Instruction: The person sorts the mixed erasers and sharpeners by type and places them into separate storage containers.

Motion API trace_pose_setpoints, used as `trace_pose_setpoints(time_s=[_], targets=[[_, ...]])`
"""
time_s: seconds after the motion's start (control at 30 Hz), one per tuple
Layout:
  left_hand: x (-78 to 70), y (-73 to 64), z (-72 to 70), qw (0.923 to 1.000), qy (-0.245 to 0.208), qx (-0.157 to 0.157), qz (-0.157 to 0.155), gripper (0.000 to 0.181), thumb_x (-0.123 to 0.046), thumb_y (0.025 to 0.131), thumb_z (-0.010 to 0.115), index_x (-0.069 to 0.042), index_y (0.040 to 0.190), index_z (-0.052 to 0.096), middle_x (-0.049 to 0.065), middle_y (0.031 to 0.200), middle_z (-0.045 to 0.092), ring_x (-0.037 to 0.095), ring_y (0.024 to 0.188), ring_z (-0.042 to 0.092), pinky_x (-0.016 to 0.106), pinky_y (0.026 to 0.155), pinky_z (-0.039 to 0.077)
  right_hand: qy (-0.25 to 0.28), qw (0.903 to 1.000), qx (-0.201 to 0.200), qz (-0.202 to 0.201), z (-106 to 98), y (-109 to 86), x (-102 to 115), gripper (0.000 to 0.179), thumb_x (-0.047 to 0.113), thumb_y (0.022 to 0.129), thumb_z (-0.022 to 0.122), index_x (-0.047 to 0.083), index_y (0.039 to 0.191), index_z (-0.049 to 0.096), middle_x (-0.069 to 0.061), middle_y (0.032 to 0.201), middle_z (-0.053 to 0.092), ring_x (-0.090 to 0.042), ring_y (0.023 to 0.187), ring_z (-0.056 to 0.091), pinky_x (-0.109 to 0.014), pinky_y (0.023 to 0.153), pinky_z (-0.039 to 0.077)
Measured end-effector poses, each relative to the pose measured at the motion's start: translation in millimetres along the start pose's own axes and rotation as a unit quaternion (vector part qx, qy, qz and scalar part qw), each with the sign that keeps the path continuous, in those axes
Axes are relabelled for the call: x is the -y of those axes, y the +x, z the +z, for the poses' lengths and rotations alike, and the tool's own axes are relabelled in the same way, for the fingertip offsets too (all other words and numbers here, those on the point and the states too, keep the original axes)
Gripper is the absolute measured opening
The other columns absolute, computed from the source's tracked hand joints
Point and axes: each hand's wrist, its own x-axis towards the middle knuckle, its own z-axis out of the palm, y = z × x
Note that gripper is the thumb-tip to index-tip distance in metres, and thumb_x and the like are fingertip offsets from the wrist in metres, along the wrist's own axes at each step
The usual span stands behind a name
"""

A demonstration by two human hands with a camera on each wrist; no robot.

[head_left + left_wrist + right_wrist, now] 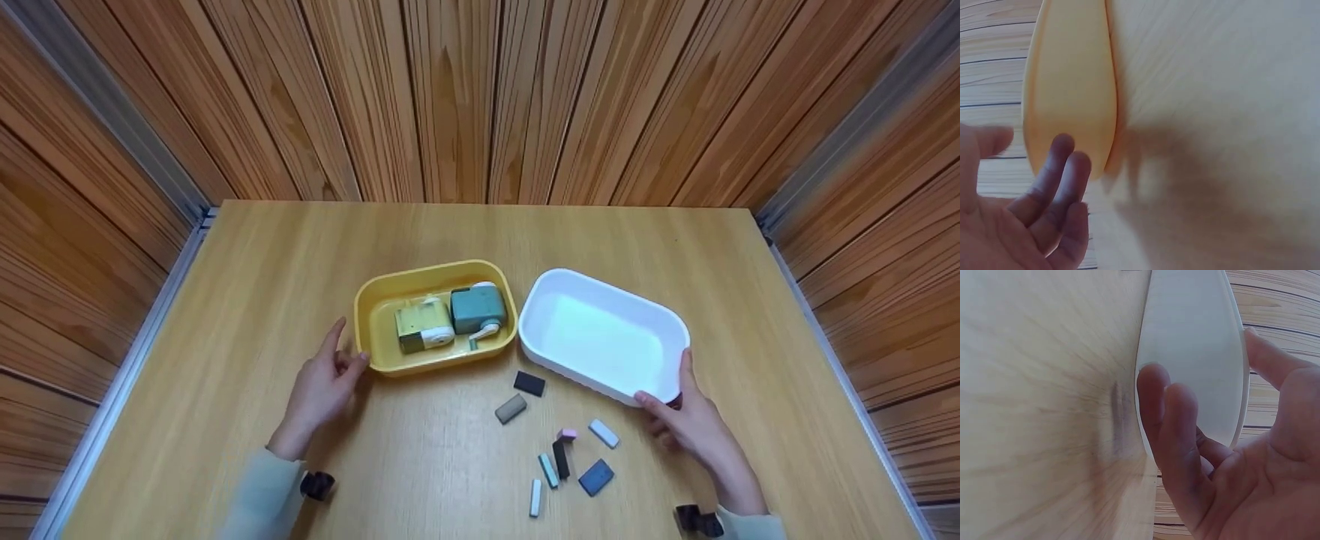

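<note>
My left hand (324, 386) is beside the near left corner of a yellow tray (420, 369), its thumb tip right at the wall and its fingers loosely bent. In that tray lie two boxy hand-crank sharpeners, a pale yellow-green one (420, 319) and a teal one (478, 307) with a small crank. With my right hand (694, 416) I hold the near right corner of a white tray (600, 330), thumb at the near rim and index finger along the right side. In the right wrist view, two other fingertips (1180, 402) overlap the white wall.
Small blocks and sticks lie on the table in front of the trays: a black block (529, 383), a grey-brown block (511, 409), a dark blue block (596, 478), a pale blue stick (604, 433) and several others. Wood-plank walls (465, 105) rise behind and at both sides.
</note>
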Motion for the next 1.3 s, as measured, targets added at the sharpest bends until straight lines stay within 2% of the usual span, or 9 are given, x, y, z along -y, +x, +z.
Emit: trace_pose_setpoints(time_s=[0.17,0.37,0.67,0.83,1.03,1.17,1.3], targets=[[-5.1,1.4,9.0,0.9999,0.008,-0.011,-0.005,0.079,-0.040,0.100,0.059,-0.014,0.161,0.016,0.004,0.079,0.060,0.019,0.060,0.052,0.030,0.055,0.044,0.000,1.0000,-0.007,0.003,2,0.0,-1,0.118,0.057,0.088,0.067,0.031,0.152,-0.028,-0.013,0.090,0.064,-0.023,0.076,0.065,-0.034,0.061,0.052],[-11.8,1.2,17.3,0.9991,0.003,0.014,-0.040,0.083,-0.039,0.100,0.058,-0.018,0.162,0.008,0.005,0.076,0.057,0.020,0.058,0.052,0.030,0.053,0.044,0.003,0.9999,-0.009,-0.005,4,-1.2,-2,0.115,0.055,0.090,0.067,0.032,0.152,-0.027,-0.013,0.090,0.065,-0.024,0.075,0.065,-0.036,0.059,0.052],[-12.8,0.5,25.8,0.9901,-0.086,0.061,-0.093,0.080,-0.036,0.103,0.052,-0.035,0.160,-0.003,0.012,0.085,0.065,0.029,0.063,0.063,0.036,0.057,0.051,0.005,0.9999,-0.012,-0.009,4,-2.1,-2,0.114,0.055,0.090,0.066,0.033,0.152,-0.027,-0.013,0.090,0.065,-0.025,0.076,0.065,-0.037,0.060,0.053],[-13.0,-0.8,29.3,0.9818,-0.140,0.082,-0.100,0.079,-0.028,0.106,0.045,-0.039,0.157,-0.015,0.016,0.086,0.066,0.031,0.058,0.064,0.042,0.056,0.055,0.010,0.9997,-0.018,-0.010,3,-2.7,-2,0.114,0.056,0.088,0.068,0.037,0.152,-0.024,-0.016,0.096,0.064,-0.025,0.079,0.065,-0.036,0.062,0.054],[-10.5,1.5,33.1,0.9712,-0.190,0.095,-0.108,0.078,-0.026,0.107,0.041,-0.046,0.153,-0.019,0.019,0.089,0.067,0.032,0.058,0.065,0.041,0.055,0.055,-0.001,0.9993,-0.035,-0.012,2,-2.1,-2,0.118,0.061,0.084,0.069,0.034,0.154,-0.022,-0.026,0.124,0.052,-0.026,0.079,0.062,-0.035,0.062,0.052],[-8.9,2.0,35.0,0.9718,-0.190,0.092,-0.104,0.079,-0.026,0.107,0.041,-0.044,0.154,-0.020,0.018,0.086,0.069,0.032,0.058,0.066,0.039,0.053,0.054,-0.016,0.9982,-0.051,-0.028,2,-2.6,-2,0.119,0.060,0.084,0.070,0.029,0.156,-0.020,-0.025,0.122,0.054,-0.025,0.079,0.062,-0.035,0.062,0.052],[-6.6,2.0,35.5,0.9734,-0.189,0.088,-0.095,0.078,-0.027,0.107,0.041,-0.041,0.155,-0.019,0.017,0.085,0.070,0.031,0.060,0.067,0.037,0.052,0.053,-0.020,0.9976,-0.057,-0.034,2,-4.8,-4,0.116,0.060,0.085,0.069,0.031,0.157,-0.016,-0.020,0.111,0.060,-0.025,0.079,0.064,-0.035,0.063,0.053]])
